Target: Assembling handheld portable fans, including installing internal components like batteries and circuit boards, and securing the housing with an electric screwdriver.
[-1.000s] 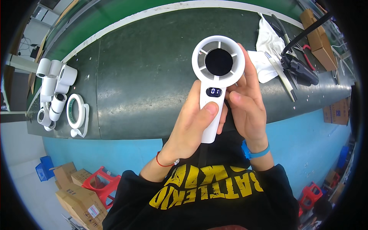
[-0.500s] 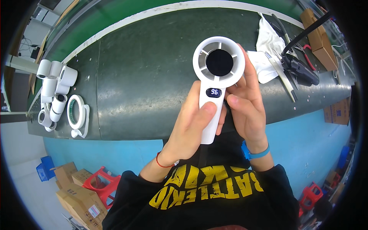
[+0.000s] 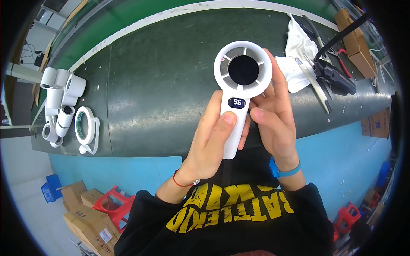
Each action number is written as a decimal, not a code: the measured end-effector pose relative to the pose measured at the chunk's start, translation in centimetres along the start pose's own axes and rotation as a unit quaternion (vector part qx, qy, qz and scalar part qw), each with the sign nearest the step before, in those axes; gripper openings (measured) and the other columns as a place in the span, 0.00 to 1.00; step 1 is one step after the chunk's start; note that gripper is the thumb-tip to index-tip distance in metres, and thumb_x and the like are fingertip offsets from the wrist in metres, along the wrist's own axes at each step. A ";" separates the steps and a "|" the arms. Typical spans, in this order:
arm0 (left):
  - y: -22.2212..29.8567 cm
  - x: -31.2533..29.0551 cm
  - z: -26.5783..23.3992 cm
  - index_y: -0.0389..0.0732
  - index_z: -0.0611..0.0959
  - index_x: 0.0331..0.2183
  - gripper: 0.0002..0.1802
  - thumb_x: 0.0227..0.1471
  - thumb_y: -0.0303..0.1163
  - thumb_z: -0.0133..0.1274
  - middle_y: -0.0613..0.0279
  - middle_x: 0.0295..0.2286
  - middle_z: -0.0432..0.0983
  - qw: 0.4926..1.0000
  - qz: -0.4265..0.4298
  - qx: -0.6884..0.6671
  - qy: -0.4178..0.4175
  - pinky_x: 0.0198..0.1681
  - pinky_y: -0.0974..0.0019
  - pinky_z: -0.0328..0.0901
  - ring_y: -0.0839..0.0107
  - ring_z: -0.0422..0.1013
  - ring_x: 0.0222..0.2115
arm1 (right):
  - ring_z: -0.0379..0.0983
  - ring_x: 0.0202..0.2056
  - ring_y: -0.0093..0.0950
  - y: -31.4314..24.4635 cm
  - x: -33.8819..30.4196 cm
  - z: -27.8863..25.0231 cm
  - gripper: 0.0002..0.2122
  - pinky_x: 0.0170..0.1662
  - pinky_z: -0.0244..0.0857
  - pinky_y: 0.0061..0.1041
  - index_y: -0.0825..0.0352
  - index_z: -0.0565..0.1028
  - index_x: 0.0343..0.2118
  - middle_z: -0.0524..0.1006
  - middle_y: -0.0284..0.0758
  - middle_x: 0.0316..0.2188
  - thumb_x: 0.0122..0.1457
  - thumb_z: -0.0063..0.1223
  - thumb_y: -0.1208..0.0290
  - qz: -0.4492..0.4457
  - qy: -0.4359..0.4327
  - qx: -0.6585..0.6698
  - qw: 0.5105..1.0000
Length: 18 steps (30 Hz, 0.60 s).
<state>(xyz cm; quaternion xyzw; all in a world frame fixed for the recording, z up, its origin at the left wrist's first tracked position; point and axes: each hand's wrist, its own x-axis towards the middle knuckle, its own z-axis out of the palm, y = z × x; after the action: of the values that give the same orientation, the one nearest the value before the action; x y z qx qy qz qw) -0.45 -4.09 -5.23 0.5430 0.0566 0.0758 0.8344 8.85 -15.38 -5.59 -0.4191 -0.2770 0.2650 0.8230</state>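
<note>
A white handheld fan point(image 3: 232, 135) stands upright before me, its round ring facing up at me with a black hub and white spokes. A small dark display on its neck is lit. My left hand point(image 3: 209, 138) is closed around the handle, thumb on the front just below the display and fingertips showing past the right side. My right hand point(image 3: 275, 113) is beside the ring, its index finger stretched along the right rim and other fingers partly hidden behind. Its thumb is away from the handle; whether the hidden fingers bear on the fan I cannot tell.
On the dark green bench point(image 3: 158, 81), several white rolls point(image 3: 54, 97) and a tape roll point(image 3: 85, 126) lie left. At right are a white cloth point(image 3: 297, 38), a pale-handled tool point(image 3: 314, 87), a black device point(image 3: 335, 79) and a cardboard box point(image 3: 356, 45). Red stools point(image 3: 114, 205) and cartons point(image 3: 92, 228) stand below.
The fan has shifted very slightly left. My left thumb has moved a little up and left on the handle. My right hand stays nearly still.
</note>
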 end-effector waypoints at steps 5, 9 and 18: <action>-0.2 0.1 0.2 0.35 0.65 0.49 0.20 0.65 0.42 0.36 0.61 0.30 0.70 1.000 0.020 0.003 0.007 0.26 0.74 0.62 0.79 0.66 0.24 | 0.65 0.56 0.34 -0.1 0.0 0.0 0.41 0.57 0.61 0.31 0.61 0.38 0.68 0.58 0.47 0.62 0.54 0.47 0.81 0.016 -0.034 -0.021 0.999; -0.2 0.2 0.1 0.34 0.62 0.53 0.21 0.64 0.38 0.37 0.60 0.35 0.69 1.000 -0.006 -0.001 -0.006 0.30 0.73 0.64 0.78 0.67 0.28 | 0.65 0.56 0.33 -0.1 -0.2 -0.1 0.43 0.56 0.60 0.31 0.58 0.34 0.68 0.60 0.47 0.60 0.55 0.48 0.81 0.022 -0.045 -0.045 0.998; -0.6 -0.4 0.5 0.32 0.52 0.57 0.41 0.53 0.40 0.55 0.43 0.43 0.70 0.982 0.086 0.168 -0.025 0.46 0.59 0.65 0.52 0.73 0.42 | 0.66 0.55 0.29 0.0 -0.5 0.1 0.46 0.53 0.63 0.29 0.61 0.36 0.68 0.61 0.40 0.60 0.52 0.57 0.78 0.024 -0.017 -0.067 0.997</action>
<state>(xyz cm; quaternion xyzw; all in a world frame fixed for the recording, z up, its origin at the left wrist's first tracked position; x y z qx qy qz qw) -0.70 -4.85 -5.55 0.6797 0.0010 0.1232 0.7230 8.46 -15.68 -5.65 -0.4752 -0.2976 0.2730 0.7817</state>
